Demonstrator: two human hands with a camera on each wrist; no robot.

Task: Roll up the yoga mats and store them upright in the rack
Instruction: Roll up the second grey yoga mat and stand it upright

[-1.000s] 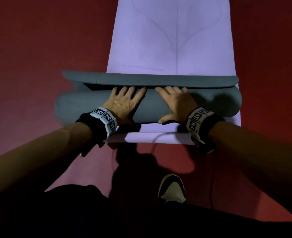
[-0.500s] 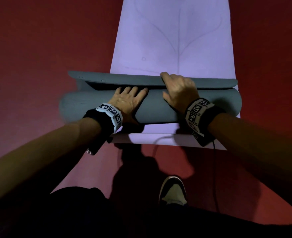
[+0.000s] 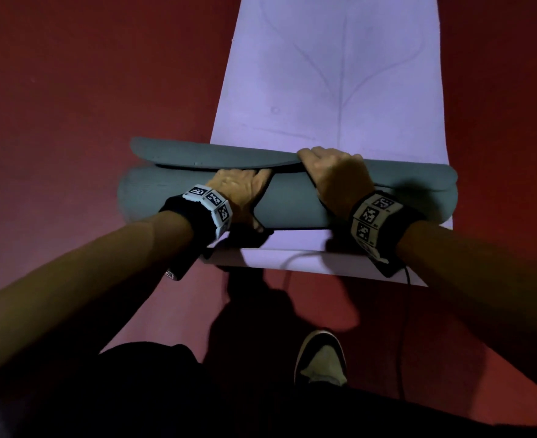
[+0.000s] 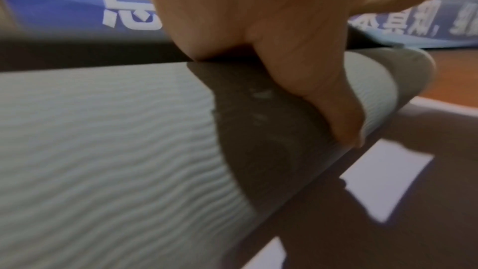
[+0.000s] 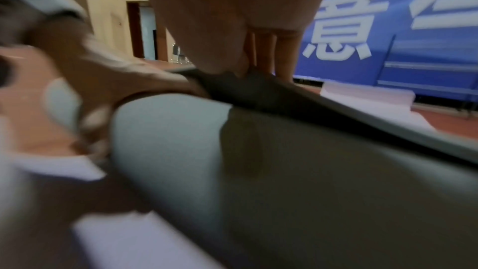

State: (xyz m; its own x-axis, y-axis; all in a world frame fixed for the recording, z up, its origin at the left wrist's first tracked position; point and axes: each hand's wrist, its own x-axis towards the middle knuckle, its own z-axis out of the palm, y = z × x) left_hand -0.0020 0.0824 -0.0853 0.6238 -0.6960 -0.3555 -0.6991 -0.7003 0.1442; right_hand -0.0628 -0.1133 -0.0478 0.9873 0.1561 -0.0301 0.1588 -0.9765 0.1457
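Observation:
A grey yoga mat (image 3: 292, 207), mostly rolled, lies crosswise on a flat lilac mat (image 3: 324, 74). Its loose end sticks out as a flap (image 3: 204, 154) over the far side of the roll. My left hand (image 3: 240, 189) rests flat on the roll, fingertips tucked under the flap and hidden. The left wrist view shows its thumb (image 4: 323, 99) pressing on the ribbed roll (image 4: 103, 140). My right hand (image 3: 333, 169) reaches over the flap and curls its fingers round the far edge. In the right wrist view the flap (image 5: 362, 118) bends under that hand (image 5: 232, 17).
Red floor (image 3: 87, 121) surrounds both mats. My shoe (image 3: 320, 358) and a thin black cable (image 3: 403, 327) are near the lilac mat's front edge. A blue banner wall (image 5: 388, 28) and the lilac mat's raised far end (image 5: 367, 91) lie ahead; a doorway (image 5: 145, 32) is at the left.
My right hand left the top of the roll, reached forward and curled over the flap's far edge. My left hand slid its fingers under the flap. The flap lies lower on the right.

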